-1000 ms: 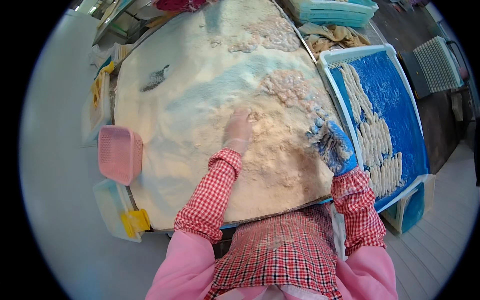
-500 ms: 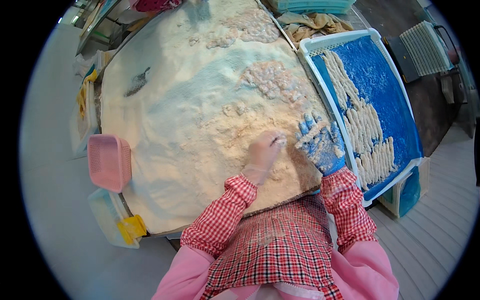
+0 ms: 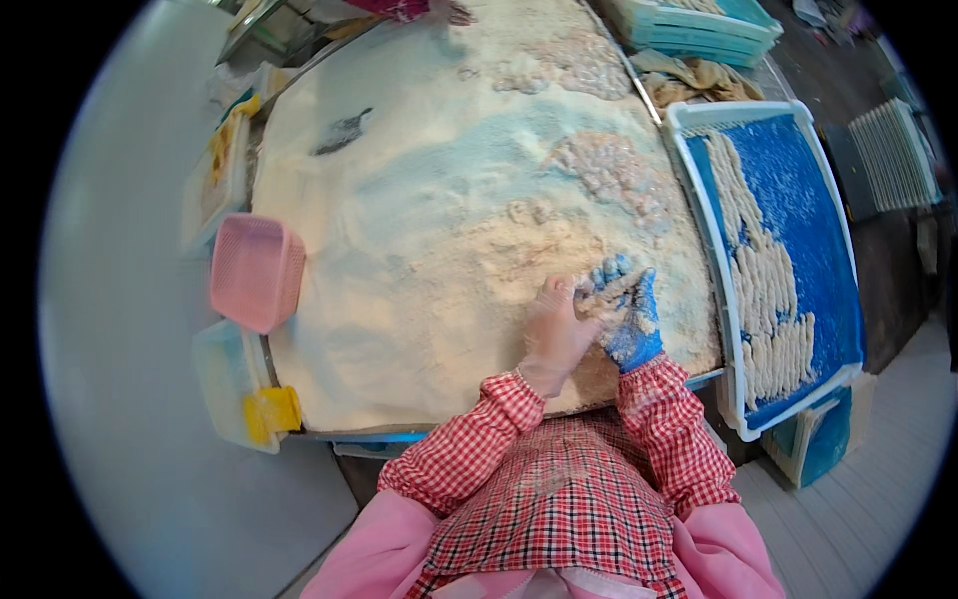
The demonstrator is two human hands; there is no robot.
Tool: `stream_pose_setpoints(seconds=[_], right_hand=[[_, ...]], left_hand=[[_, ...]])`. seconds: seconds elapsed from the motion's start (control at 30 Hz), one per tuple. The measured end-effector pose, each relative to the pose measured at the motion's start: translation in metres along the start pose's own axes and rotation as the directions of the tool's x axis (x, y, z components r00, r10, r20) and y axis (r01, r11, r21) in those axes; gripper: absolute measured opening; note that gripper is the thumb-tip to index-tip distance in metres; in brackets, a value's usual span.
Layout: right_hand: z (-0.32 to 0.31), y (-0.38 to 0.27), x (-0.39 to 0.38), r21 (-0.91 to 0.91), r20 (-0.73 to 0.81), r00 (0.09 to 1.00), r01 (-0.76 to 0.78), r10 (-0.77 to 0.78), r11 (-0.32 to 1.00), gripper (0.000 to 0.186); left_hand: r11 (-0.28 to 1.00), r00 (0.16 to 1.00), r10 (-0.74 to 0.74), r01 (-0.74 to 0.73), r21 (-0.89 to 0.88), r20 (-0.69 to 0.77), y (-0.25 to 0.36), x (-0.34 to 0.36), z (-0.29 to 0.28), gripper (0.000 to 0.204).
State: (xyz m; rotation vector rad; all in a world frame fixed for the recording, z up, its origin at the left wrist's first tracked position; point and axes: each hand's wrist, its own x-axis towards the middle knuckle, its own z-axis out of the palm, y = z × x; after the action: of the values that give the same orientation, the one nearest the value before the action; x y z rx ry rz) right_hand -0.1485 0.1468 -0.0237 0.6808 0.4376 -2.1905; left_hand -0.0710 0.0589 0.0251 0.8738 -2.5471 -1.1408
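My right hand, in a blue glove dusted with crumbs, is cupped palm up around several crumb-coated strips of raw meat or fish; I cannot tell which. Against it, my left hand in a thin clear glove has its fingers closed at the left ends of those strips. Both hands are just above the pale bed of breading on the worktable. Beyond them on the crumbs lies a wet, pinkish heap of raw pieces. To the right, a white tray lined in blue holds rows of coated strips.
Another raw heap lies farther back, near a dark scoop-like object partly in the crumbs. A pink basket stands at the table's left edge. Crumpled cloth and light-blue crates are behind the tray. Another person's hand shows at the far edge.
My left hand has come up from the crumbs to meet my right hand, and its fingers now touch the strips there. The view has shifted, and a person's hand appears at the far edge.
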Motion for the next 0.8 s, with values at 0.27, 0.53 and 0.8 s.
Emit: stream_pose_setpoints(seconds=[0.27,0.53,0.8], right_hand=[[0.025,0.129,-0.035,0.249,0.459,0.781,0.344,-0.423,0.905,0.065],[-0.034,0.081,-0.007,-0.053,0.266,0.856,-0.446,0.443,0.894,0.047],[0.022,0.115,0.006,-0.710,-0.194,0.971,-0.237,0.139,0.663,0.038]], left_hand=[[0.947,0.947,0.313,-0.317,-0.054,-0.073,-0.012,-0.024,-0.014,0.057],[0.879,0.994,0.106,-0.092,0.467,-0.002,-0.111,-0.003,-0.038,0.064],[0.851,0.853,-0.509,0.519,0.084,-0.116,-0.193,-0.065,-0.075,0.052]])
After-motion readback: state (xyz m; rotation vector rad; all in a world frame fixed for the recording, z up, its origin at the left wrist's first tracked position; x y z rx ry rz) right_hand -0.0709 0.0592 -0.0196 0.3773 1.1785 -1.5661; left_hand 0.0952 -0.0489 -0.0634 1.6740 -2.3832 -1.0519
